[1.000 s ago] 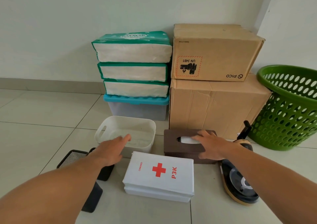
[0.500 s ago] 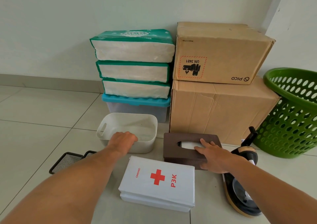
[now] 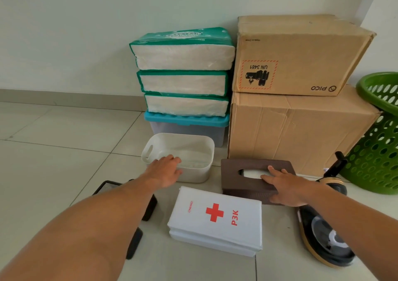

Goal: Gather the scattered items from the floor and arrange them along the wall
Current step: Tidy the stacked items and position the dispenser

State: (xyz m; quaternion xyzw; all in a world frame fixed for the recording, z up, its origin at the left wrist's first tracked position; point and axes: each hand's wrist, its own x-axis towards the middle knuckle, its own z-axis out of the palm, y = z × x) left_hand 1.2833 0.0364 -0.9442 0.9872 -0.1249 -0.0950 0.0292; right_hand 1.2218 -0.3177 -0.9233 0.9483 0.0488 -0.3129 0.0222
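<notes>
A person's two bare arms reach forward over a pale tiled floor toward items gathered against a white wall. The left hand [image 3: 164,171] grips the near rim of a white plastic storage bin [image 3: 195,151], fingers curled over the edge into the bin and thumb outside. The right hand [image 3: 284,187] lies on top of a brown tissue box [image 3: 243,179], fingers spread flat near its opening and thumb down the box's front side; whether it is truly gripping cannot be told. Between the arms, nearer the camera, lies a white first-aid box [image 3: 217,220] with a red cross and "P3K". A black mesh tray [image 3: 107,189] shows partly under the left forearm, and a black and gold clothes iron [image 3: 325,237] rests on the floor just right of the tissue box. Behind the bin, three tissue packs [image 3: 183,74] are stacked on a teal-lidded container [image 3: 187,124]. Beside that stack, two cardboard boxes [image 3: 299,91] sit one atop the other, and a green laundry basket [image 3: 377,140] stands at the far right.
</notes>
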